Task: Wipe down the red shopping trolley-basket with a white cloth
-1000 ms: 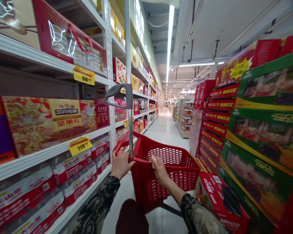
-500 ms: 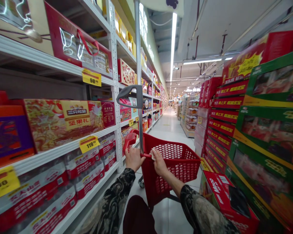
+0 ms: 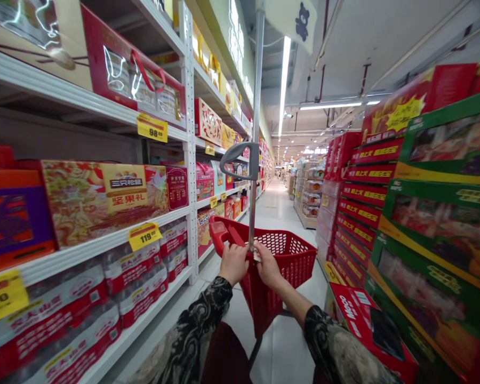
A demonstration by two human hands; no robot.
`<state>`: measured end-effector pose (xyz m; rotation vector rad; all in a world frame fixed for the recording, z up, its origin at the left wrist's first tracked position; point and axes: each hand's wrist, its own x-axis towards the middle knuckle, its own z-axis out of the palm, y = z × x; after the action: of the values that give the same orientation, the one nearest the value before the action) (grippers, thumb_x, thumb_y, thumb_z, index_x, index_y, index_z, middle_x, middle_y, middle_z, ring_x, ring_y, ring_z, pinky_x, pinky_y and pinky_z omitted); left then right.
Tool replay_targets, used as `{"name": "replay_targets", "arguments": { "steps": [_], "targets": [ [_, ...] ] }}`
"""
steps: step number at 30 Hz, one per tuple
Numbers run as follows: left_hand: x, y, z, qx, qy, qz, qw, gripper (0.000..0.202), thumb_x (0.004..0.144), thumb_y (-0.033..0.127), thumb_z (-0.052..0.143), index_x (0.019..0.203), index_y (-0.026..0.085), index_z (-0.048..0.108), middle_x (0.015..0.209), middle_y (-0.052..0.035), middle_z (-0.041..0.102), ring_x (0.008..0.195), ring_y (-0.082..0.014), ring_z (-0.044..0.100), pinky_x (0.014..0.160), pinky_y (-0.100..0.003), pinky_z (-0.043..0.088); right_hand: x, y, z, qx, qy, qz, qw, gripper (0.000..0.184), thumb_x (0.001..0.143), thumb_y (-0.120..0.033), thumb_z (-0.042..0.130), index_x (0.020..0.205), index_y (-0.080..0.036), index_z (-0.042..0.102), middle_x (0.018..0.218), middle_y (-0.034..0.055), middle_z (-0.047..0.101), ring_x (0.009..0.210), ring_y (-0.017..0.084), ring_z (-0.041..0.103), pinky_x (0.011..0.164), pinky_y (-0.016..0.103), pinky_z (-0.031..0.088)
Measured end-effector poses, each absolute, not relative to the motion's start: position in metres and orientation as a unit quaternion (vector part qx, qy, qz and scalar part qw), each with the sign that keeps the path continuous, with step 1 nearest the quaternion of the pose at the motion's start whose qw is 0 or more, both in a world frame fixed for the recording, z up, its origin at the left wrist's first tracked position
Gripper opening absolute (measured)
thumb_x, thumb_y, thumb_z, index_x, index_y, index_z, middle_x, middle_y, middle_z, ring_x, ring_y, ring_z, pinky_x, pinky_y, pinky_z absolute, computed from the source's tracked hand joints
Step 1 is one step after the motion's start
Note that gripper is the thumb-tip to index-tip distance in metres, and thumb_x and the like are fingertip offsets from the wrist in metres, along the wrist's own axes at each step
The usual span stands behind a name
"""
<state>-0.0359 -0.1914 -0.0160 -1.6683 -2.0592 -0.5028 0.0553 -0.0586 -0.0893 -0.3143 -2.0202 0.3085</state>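
Observation:
Both of my hands grip the red handle bar [image 3: 240,249] at the near edge of a red plastic mesh shopping basket on wheels [image 3: 284,261]. My left hand [image 3: 234,264] closes around the bar just left of a metal pole [image 3: 256,106]. My right hand [image 3: 269,265] holds the bar just right of the pole, with a small white item [image 3: 257,255] showing under its fingers. Nothing shows inside the basket, though my hands hide part of it.
White shelves [image 3: 104,240] with boxed gifts, bottled-drink packs and yellow price tags line the left. Stacked red and green boxes [image 3: 436,229] rise on the right. A tiled aisle floor [image 3: 280,213] runs ahead between them.
The basket and pole have swung right in view, and the basket now appears turned and narrower. My hands have moved closer together on the handle, and the shelves have shifted slightly right.

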Motion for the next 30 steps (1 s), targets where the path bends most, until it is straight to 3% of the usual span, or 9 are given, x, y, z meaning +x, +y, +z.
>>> {"name": "replay_targets", "arguments": {
  "steps": [3,6,10,12,15,18,20,25,30],
  "targets": [
    [-0.034,-0.19,-0.012,-0.579,-0.759,-0.202,0.218,0.023,0.077,0.026,0.053,0.095,0.016,0.063,0.102,-0.0102,0.065,0.103,-0.0257,0.055,0.104,-0.05,0.025,0.07,-0.059,-0.079,-0.135,-0.841,0.116,0.511,0.053,0.068,-0.001,0.041,0.115,-0.017,0.058,0.122,0.0117,0.059,0.116,0.022,0.054,0.1,0.045,0.045],
    [-0.027,-0.187,-0.012,-0.591,-0.758,-0.192,0.201,0.02,0.076,0.024,0.053,0.091,0.015,0.064,0.099,-0.0105,0.067,0.101,-0.0255,0.057,0.103,-0.049,0.027,0.086,-0.07,-0.04,-0.13,-0.808,0.08,0.569,0.045,0.073,-0.003,0.041,0.111,-0.018,0.06,0.117,0.0106,0.062,0.112,0.021,0.056,0.097,0.042,0.048],
    [-0.014,-0.183,-0.012,-0.605,-0.749,-0.187,0.197,0.021,0.076,0.022,0.052,0.093,0.014,0.063,0.099,-0.0109,0.066,0.101,-0.0259,0.057,0.102,-0.048,0.029,0.099,-0.084,0.049,-0.086,-0.732,-0.034,0.675,0.046,0.085,-0.009,0.039,0.128,-0.021,0.048,0.133,0.0083,0.05,0.126,0.021,0.044,0.105,0.043,0.041],
    [-0.008,-0.181,-0.01,-0.613,-0.747,-0.174,0.191,0.021,0.077,0.022,0.052,0.094,0.014,0.062,0.1,-0.0118,0.066,0.101,-0.0258,0.057,0.1,-0.046,0.032,0.097,-0.083,0.089,-0.059,-0.755,-0.107,0.644,0.048,0.087,-0.009,0.039,0.131,-0.026,0.046,0.139,0.003,0.044,0.134,0.021,0.033,0.11,0.045,0.033],
    [-0.004,-0.179,-0.007,-0.635,-0.736,-0.155,0.176,0.021,0.079,0.021,0.051,0.095,0.013,0.061,0.1,-0.0127,0.065,0.1,-0.0252,0.057,0.095,-0.041,0.037,0.089,-0.069,0.113,-0.041,-0.834,-0.2,0.513,0.047,0.087,-0.009,0.043,0.129,-0.029,0.05,0.139,0.0003,0.045,0.136,0.021,0.028,0.113,0.045,0.028],
    [-0.006,-0.182,-0.006,-0.655,-0.718,-0.174,0.158,0.019,0.079,0.019,0.05,0.093,0.014,0.062,0.098,-0.0107,0.066,0.097,-0.0229,0.058,0.092,-0.037,0.04,0.087,-0.057,0.091,-0.038,-0.887,-0.238,0.393,0.039,0.086,-0.011,0.049,0.121,-0.026,0.058,0.135,0.0028,0.051,0.133,0.023,0.036,0.11,0.047,0.029],
    [-0.009,-0.186,-0.009,-0.653,-0.709,-0.214,0.156,0.021,0.079,0.02,0.051,0.098,0.016,0.061,0.102,-0.0086,0.066,0.1,-0.0218,0.058,0.097,-0.04,0.037,0.093,-0.055,0.06,-0.039,-0.898,-0.234,0.37,0.034,0.087,-0.015,0.05,0.119,-0.024,0.06,0.133,0.0051,0.053,0.131,0.024,0.039,0.108,0.047,0.032],
    [-0.016,-0.191,-0.024,-0.639,-0.691,-0.279,0.192,0.036,0.08,0.025,0.055,0.116,0.02,0.054,0.124,-0.0092,0.058,0.118,-0.0238,0.05,0.108,-0.055,0.022,0.111,-0.057,-0.02,-0.03,-0.907,-0.131,0.398,0.037,0.088,-0.014,0.047,0.123,-0.023,0.057,0.129,0.0074,0.057,0.13,0.022,0.041,0.103,0.045,0.039],
    [-0.015,-0.183,-0.032,-0.642,-0.682,-0.273,0.217,0.042,0.079,0.023,0.057,0.12,0.019,0.05,0.124,-0.0101,0.059,0.119,-0.0246,0.049,0.109,-0.057,0.022,0.119,-0.066,-0.051,-0.054,-0.869,0.058,0.488,0.041,0.087,-0.011,0.041,0.122,-0.024,0.057,0.129,0.007,0.056,0.129,0.018,0.041,0.105,0.042,0.039]
  ]
}}
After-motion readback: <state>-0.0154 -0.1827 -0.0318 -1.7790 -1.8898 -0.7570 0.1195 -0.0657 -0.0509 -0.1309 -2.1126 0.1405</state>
